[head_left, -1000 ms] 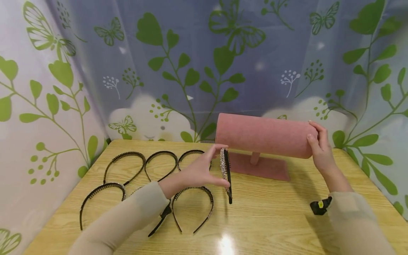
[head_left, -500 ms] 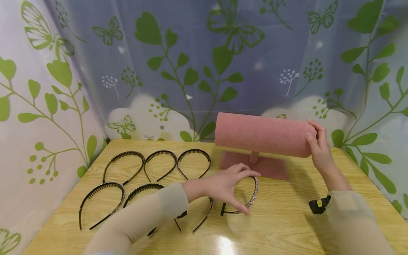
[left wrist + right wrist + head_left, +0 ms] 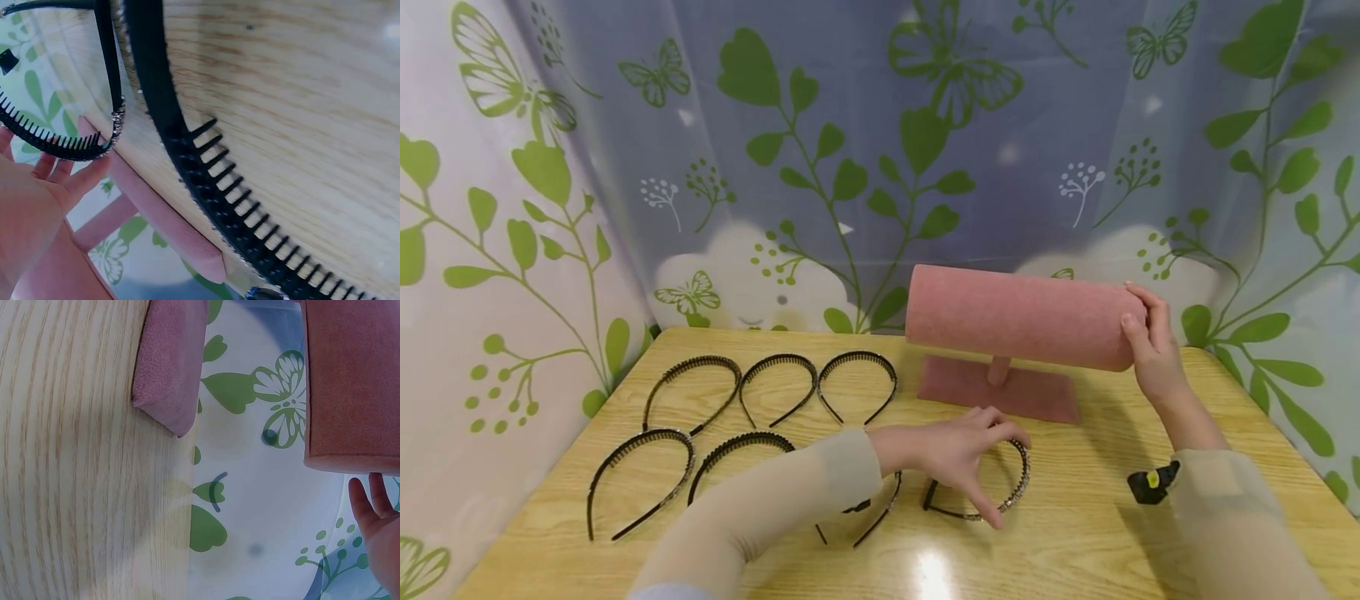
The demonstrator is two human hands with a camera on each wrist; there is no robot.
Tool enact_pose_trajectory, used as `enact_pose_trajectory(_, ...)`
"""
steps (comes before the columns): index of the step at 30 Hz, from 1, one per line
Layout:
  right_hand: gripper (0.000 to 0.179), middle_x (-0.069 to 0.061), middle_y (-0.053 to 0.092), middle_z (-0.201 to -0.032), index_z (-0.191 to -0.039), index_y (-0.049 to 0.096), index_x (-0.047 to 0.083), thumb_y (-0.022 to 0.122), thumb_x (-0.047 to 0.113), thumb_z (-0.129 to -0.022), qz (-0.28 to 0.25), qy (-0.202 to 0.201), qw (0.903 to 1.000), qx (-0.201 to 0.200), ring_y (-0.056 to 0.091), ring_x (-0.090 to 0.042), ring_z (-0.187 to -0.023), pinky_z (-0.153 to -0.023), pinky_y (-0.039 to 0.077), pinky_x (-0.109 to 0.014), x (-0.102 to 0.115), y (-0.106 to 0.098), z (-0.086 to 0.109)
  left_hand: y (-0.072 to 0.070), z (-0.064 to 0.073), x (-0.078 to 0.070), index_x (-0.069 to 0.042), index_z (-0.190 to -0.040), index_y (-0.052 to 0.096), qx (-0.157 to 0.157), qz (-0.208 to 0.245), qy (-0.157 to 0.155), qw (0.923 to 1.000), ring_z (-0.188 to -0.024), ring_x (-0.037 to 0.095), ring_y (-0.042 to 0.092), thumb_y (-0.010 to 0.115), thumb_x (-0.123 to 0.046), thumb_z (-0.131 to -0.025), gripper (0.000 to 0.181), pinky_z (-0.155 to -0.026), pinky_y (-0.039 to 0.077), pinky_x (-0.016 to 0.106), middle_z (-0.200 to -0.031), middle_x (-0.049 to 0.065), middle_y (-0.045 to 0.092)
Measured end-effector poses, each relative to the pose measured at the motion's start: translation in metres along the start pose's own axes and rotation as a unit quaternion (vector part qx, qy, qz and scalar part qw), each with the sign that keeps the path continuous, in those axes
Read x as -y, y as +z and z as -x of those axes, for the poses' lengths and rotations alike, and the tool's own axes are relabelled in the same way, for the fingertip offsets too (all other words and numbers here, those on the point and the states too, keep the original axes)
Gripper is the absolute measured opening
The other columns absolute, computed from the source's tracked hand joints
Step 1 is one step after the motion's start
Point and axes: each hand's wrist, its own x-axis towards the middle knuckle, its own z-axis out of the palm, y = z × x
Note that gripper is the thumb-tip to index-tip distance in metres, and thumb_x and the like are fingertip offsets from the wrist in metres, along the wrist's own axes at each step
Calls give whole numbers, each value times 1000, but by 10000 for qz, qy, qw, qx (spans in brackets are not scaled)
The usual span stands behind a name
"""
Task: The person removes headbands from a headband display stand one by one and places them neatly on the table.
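Observation:
My left hand (image 3: 958, 454) grips a black toothed headband (image 3: 1025, 475) with a sparkly rhinestone band, its thumb and fingers spread across the curve. The headband is low over the table, its curve toward the right and one black end toward the left. In the left wrist view the fingertips lie along the outer side of this headband (image 3: 59, 149). At the right end of a pink velvety roll stand (image 3: 1018, 317), my right hand (image 3: 1157, 354) holds the rim, thumb in front. The right wrist view shows those fingers (image 3: 362, 497) at the roll's end.
Several more black headbands lie in two rows on the left of the wooden table (image 3: 1075, 533), one back-row headband (image 3: 887, 367) among them. The left forearm covers part of the front row. Behind the table hangs a leaf-patterned curtain (image 3: 850, 100).
My left hand has moved right and toward the front, turning the headband from edge-on to nearly flat. The right hand and the pink stand have stayed in place.

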Motion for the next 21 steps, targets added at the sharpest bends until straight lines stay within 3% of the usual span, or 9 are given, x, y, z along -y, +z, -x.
enact_pose_trajectory(6,45,9,37,-136,-148,29,7,38,11,-104,92,18,10000,0,37,-7,-122,-93,32,-14,1,-1,1,2,-8,-7,-37,-143,33,184,-260,-384,9988,-117,9,34,81,-63,-65,95,-85,41,23,-133,-2,34)
enact_pose_trajectory(11,45,9,36,-137,-148,29,8,38,13,-105,130,65,9999,4,37,-7,-122,-92,32,-14,3,-1,1,6,-15,-11,-39,-144,32,538,-812,-600,9934,-108,9,36,75,-69,-67,93,-76,41,22,-127,-3,36)
enact_pose_trajectory(15,45,9,37,-136,-148,29,9,39,11,-104,16,48,10000,28,37,-7,-121,-91,33,-13,2,0,1,10,-18,-13,-42,-146,29,858,-1377,-624,9848,-112,8,36,70,-73,-69,92,-81,40,21,-133,-4,35)
enact_pose_trajectory(18,45,10,37,-135,-148,29,8,39,11,-104,-22,17,10000,35,38,-8,-120,-90,33,-13,1,0,1,13,-20,-15,-43,-147,29,922,-1739,-652,9783,-116,8,36,66,-77,-68,94,-83,41,20,-139,-3,33)
enact_pose_trajectory(21,45,10,37,-136,-148,29,8,38,11,-104,-13,3,10000,38,38,-7,-120,-90,33,-13,1,0,1,14,-20,-17,-44,-147,28,903,-1803,-769,9764,-117,8,36,64,-79,-69,93,-83,42,21,-139,-4,33)
